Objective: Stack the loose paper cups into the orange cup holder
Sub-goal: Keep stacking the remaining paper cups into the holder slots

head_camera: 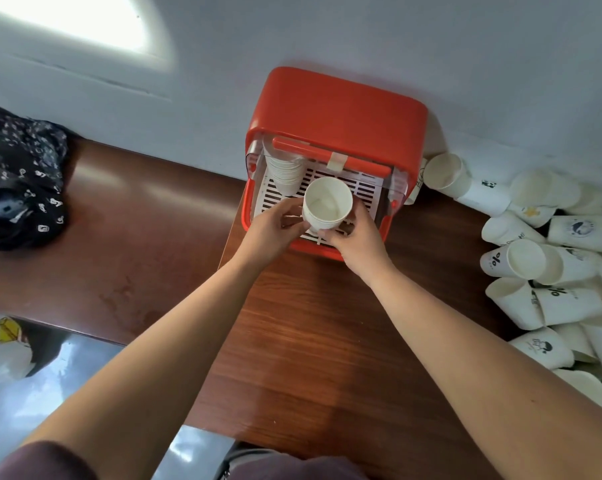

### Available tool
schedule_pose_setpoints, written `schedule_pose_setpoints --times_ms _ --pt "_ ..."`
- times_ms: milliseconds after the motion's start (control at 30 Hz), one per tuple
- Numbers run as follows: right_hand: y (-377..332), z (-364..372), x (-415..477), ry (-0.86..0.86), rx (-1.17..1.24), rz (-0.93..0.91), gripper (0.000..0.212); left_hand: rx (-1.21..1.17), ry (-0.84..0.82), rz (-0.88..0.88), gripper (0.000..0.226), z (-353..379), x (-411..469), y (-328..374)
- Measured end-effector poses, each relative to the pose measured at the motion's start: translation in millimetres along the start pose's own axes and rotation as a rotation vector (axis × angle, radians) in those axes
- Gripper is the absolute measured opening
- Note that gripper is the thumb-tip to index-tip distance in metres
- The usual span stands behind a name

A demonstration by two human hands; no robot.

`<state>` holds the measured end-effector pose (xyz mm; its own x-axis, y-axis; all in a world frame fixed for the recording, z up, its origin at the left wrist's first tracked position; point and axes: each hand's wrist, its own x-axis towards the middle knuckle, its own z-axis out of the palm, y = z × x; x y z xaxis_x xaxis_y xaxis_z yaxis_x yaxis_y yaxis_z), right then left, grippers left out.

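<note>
- A paper cup (pixel 327 206), mouth toward the camera, is gripped between the left hand (pixel 275 228) and right hand (pixel 356 237) over the white tray (pixel 362 188) of the orange cup holder (pixel 337 112).
- A nested stack (pixel 285 173) is seen at the tray's rear left; loose cups (pixel 552 271) are heaped on the counter (pixel 310 323).
- The thin wall could be crushed by a tight squeeze, or the stack knocked askew by a crooked insertion.

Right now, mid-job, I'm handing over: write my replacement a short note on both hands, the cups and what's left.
Right hand grips one paper cup, mouth up, over the white tray of the orange cup holder; left hand holds its left side.
Done: one nested stack sits at the holder's left.
Left: seat this cup, then clear the pile of loose cups lying on the table, right side.
</note>
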<state>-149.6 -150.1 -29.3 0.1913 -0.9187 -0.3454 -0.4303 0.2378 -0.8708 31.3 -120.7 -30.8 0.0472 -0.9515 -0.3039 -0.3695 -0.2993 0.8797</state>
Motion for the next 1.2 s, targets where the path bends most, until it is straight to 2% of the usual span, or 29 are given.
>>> schedule_pose_setpoints --times_ms 167,333,633,900,1033,1200 --pt "-2 1 25 0.109 0.001 -0.016 0.069 -0.032 0.127 -0.049 0.036 12 22 9" --pt "-8 2 44 0.128 -0.042 -0.005 0.059 -0.035 0.180 -0.050 0.037 17 30 18" --pt "-15 15 54 0.179 0.019 0.035 0.054 -0.071 0.023 -0.038 0.054 11 38 17" --pt "-19 -16 -1 0.109 -0.153 0.066 0.047 -0.027 0.034 -0.091 0.024 1 5 14" --pt "4 -61 -46 0.173 -0.274 0.075 0.037 0.049 -0.079 -0.018 0.016 12 -13 21" --pt "32 -138 -61 0.334 -0.443 0.083 0.043 0.091 -0.269 0.080 0.011 52 -21 61"
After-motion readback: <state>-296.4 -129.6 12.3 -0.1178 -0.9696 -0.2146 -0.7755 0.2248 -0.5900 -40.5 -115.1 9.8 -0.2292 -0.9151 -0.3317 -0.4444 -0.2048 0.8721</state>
